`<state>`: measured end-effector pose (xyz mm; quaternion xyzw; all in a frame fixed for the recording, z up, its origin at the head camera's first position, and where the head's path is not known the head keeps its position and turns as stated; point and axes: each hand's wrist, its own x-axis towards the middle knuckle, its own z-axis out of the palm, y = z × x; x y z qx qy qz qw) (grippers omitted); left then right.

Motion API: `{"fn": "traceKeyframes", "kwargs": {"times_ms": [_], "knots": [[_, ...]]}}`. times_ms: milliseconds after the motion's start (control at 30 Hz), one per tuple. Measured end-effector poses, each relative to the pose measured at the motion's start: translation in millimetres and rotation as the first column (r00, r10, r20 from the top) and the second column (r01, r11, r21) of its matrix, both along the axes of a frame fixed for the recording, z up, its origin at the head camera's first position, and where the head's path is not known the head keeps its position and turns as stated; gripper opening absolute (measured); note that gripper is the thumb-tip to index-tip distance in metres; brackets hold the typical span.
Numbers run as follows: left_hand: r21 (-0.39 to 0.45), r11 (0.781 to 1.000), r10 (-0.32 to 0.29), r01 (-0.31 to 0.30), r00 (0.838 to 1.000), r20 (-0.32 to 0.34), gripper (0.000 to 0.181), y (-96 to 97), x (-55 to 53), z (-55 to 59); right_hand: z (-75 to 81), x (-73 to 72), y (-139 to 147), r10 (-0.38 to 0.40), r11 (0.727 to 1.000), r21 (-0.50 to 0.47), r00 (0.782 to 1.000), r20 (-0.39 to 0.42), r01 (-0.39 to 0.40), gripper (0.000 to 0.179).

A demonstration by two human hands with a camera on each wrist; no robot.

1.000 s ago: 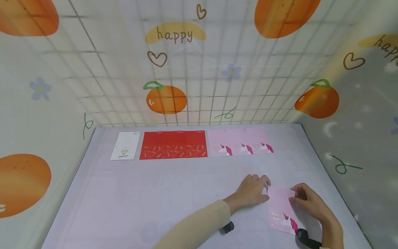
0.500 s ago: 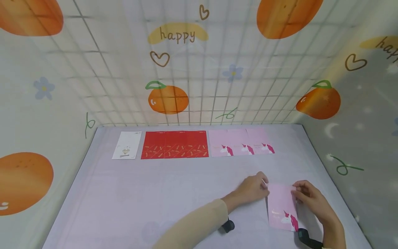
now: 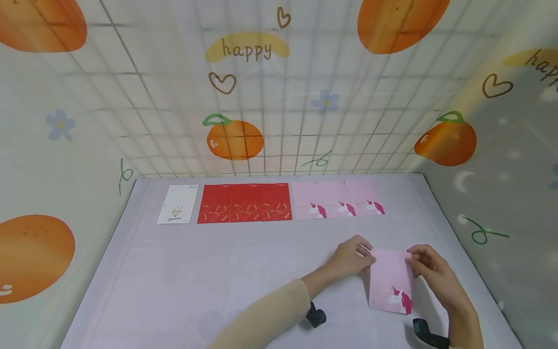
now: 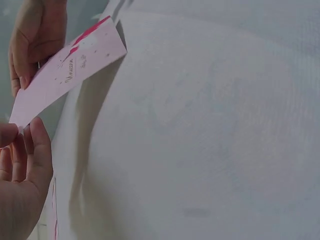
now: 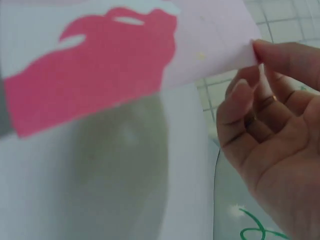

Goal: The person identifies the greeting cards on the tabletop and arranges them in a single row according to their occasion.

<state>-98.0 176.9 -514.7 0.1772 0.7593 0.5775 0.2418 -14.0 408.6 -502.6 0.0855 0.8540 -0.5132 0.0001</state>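
Observation:
A pink card (image 3: 389,278) with a unicorn head printed low on it is held up off the white table, between both hands at the right in the head view. My left hand (image 3: 352,254) pinches its upper left edge between thumb and fingers. The upper right corner is pinched by my right hand (image 3: 433,271). In the left wrist view the card (image 4: 70,72) stands tilted above the surface, casting a shadow. The right wrist view shows the card (image 5: 210,45) close up, its corner between the thumb and fingers of the right hand (image 5: 275,125).
Along the back of the table (image 3: 196,271) lies a row of cards: a white card (image 3: 176,204) at left, several red cards (image 3: 244,203) edge to edge, then three pink unicorn cards (image 3: 335,198). A printed curtain (image 3: 279,97) hangs behind the table and at its sides.
My left fingers have closed on the card's left edge. Both hands have lifted the card off the table and moved it slightly away from me and to the left.

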Motion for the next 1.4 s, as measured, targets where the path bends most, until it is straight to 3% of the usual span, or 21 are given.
{"fn": "traceKeyframes", "kwargs": {"times_ms": [267,567,1000,1400], "knots": [[0.063,0.995,0.069,-0.073,0.996,0.063,0.018,-10.3,-6.9,-4.6,2.5,-5.7,-16,-0.009,0.998,-0.061,1.000,-0.005,0.008,0.038],[0.080,0.991,0.098,-0.104,0.992,0.078,0.017,-27.5,-13.1,-4.7,-1.2,-13.0,-34,0.016,0.992,-0.128,0.999,-0.044,-0.022,0.036],[0.061,0.986,0.152,-0.156,0.987,0.056,0.018,-69.9,-25.1,-3.4,-4.4,-33.3,-73,0.039,0.976,-0.212,0.999,-0.021,-0.043,0.038],[0.123,0.972,0.194,-0.202,0.978,0.079,0.021,-118.7,-28.0,0.2,-7.1,-51.5,-117,0.049,0.957,-0.285,0.999,-0.021,-0.053,0.036]]}}
